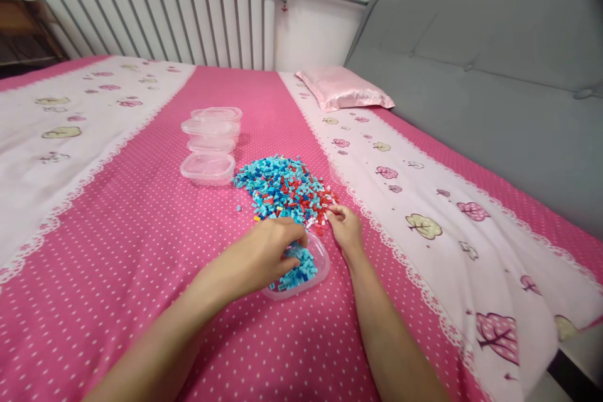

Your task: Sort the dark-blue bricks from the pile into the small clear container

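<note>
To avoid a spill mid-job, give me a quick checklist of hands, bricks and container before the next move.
1. Left hand over the near container: ok.
2. Blue bricks inside that container: ok.
3. Right hand at the right edge of the pile: ok.
4. Right grip holding a brick: cannot tell; fingertips too small to read.
5. All loose bricks within the pile: not ok; a stray blue brick lies apart, to its left.

A white radiator (155, 12) lines the pale wall (313, 41), left of a padded grey headboard (480, 44).
</note>
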Available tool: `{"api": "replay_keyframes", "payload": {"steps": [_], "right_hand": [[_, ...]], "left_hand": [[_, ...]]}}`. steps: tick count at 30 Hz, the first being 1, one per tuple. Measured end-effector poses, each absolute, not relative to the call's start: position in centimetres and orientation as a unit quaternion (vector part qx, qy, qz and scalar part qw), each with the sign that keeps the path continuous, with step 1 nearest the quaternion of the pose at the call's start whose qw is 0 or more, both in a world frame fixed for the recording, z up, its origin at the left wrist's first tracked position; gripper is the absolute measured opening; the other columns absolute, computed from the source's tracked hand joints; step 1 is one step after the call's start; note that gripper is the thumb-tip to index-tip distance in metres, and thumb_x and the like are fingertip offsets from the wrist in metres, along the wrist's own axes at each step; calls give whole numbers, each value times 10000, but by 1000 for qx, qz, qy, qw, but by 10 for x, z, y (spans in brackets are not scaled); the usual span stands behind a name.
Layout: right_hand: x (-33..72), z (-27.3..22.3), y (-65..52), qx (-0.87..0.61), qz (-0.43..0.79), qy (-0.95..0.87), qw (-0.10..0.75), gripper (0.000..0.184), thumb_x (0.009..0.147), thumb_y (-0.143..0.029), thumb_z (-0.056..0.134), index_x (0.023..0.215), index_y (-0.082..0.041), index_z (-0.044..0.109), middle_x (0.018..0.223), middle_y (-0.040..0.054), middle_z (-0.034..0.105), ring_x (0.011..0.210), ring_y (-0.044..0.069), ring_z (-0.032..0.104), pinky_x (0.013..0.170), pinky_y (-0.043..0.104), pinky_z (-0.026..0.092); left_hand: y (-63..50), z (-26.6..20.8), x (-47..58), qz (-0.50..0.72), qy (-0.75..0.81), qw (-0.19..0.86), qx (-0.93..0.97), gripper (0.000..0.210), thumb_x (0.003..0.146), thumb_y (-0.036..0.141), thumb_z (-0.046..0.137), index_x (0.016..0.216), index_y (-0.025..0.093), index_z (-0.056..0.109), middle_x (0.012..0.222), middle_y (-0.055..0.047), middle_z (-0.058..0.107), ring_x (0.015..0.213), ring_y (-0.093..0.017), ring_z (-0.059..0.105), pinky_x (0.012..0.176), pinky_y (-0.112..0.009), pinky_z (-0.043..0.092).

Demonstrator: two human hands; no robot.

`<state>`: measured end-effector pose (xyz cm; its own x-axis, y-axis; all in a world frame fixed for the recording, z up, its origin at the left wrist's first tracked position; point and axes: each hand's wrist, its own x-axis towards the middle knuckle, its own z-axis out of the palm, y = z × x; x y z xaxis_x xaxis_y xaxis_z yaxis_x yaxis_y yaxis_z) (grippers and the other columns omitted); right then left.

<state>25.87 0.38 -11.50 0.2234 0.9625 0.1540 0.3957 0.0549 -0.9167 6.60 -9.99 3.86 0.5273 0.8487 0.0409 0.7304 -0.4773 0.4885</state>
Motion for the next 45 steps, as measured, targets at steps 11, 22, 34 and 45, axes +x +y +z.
{"api": "replay_keyframes", "payload": {"steps": [11, 22, 34, 45], "right_hand": [[259, -115, 4, -615, 297, -552, 478, 324, 685, -408, 552, 877, -167, 651, 871, 72, 681, 679, 181, 599, 675, 327, 476], [258, -108, 0, -628, 288, -552, 467, 305, 685, -409, 557, 866, -184, 655, 846, 57, 682, 693, 191, 605, 672, 322, 469], [257, -103, -2, -636, 290, -549, 459, 291, 685, -399, 558, 856, -186, 657, 838, 54, 684, 684, 187, 606, 659, 314, 467], [257, -105, -1, -640, 284, -549, 457, 279, 685, -392, 559, 852, -191, 656, 830, 50, 682, 697, 192, 610, 670, 318, 463]], "left_hand": [[-102, 40, 64, 132, 463, 195, 854, 237, 720, 186, 569, 954, 209, 596, 916, -34, 606, 731, -141, 556, 631, -264, 419], [-70, 39, 14, 176, 600, 110, 773, 190, 742, 250, 502, 863, 197, 639, 802, -22, 648, 656, -137, 555, 614, -255, 409], [-47, -7, 20, 19, 491, 334, 804, 212, 627, 152, 506, 727, 209, 684, 631, 27, 649, 584, -114, 557, 530, -187, 367], [-27, -38, 23, 186, 553, 241, 776, 541, 668, 141, 509, 1206, 168, 548, 908, -54, 657, 706, -148, 591, 675, -256, 467]]}}
